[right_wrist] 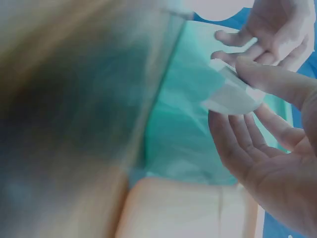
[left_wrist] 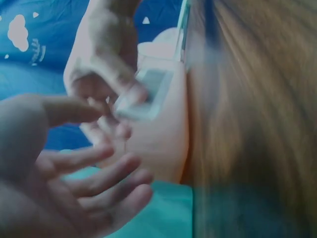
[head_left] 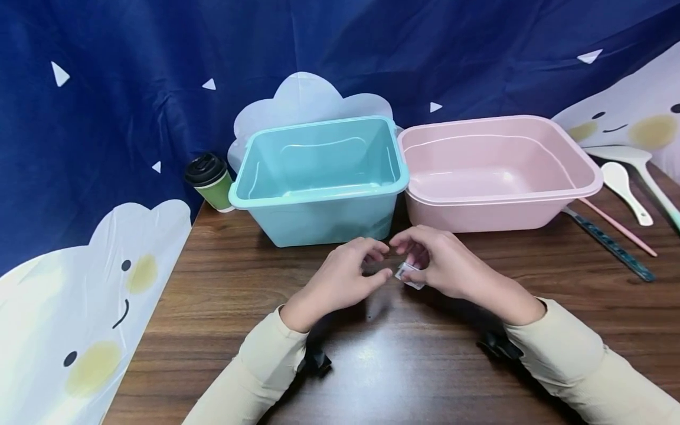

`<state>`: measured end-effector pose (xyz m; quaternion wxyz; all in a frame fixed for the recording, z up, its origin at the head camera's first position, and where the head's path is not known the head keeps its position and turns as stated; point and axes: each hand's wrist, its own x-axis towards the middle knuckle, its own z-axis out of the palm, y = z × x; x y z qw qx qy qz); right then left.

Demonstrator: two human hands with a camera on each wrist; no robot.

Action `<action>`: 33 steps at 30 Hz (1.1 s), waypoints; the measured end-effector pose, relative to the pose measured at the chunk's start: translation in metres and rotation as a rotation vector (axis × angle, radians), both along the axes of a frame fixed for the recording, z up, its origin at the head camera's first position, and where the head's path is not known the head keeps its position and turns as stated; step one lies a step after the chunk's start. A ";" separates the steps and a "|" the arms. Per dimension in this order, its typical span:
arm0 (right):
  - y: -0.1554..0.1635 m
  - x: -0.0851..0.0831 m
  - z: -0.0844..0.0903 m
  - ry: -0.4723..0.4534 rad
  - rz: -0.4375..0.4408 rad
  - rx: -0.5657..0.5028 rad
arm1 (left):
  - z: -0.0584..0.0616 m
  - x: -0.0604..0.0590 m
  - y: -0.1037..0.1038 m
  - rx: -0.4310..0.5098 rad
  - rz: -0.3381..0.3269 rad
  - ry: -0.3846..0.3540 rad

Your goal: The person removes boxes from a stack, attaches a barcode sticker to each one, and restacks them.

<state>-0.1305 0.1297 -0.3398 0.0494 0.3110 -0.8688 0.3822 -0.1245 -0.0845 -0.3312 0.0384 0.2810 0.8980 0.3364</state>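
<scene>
My right hand (head_left: 446,262) pinches a small white piece with a grey patch (head_left: 402,270) between thumb and fingers, just above the table in front of the bins. In the right wrist view the white piece (right_wrist: 230,99) looks small and box-like or folded, but blur hides its exact kind. My left hand (head_left: 345,276) hovers close by on the left, its fingers loosely bent and parted, with nothing between them. A narrow gap separates its fingertips from the right hand. Behind the hands stand a turquoise bin (head_left: 329,219) and a pink basin (head_left: 478,218), side by side.
A green cup with a black lid (head_left: 216,192) stands left of the turquoise bin. Right of the basin lie a white spoon (head_left: 627,192), a pink stick (head_left: 618,226), a dark blue-handled utensil (head_left: 611,245) and a large pale ladle-like utensil (head_left: 656,183). A blue curtain hangs behind the table.
</scene>
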 end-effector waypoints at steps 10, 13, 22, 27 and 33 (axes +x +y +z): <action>-0.026 0.001 0.014 0.058 0.000 -0.040 | -0.001 0.005 -0.005 0.377 0.181 -0.253; -0.031 0.000 0.017 0.096 0.004 -0.027 | -0.001 0.006 -0.007 0.414 0.167 -0.268; -0.040 -0.001 0.022 0.126 -0.003 -0.020 | -0.004 0.006 -0.013 0.538 0.194 -0.284; -0.041 -0.001 0.020 0.126 0.018 -0.022 | -0.006 0.006 -0.014 0.569 0.197 -0.278; -0.037 -0.003 0.023 0.108 0.031 -0.028 | -0.006 0.005 -0.017 0.580 0.216 -0.249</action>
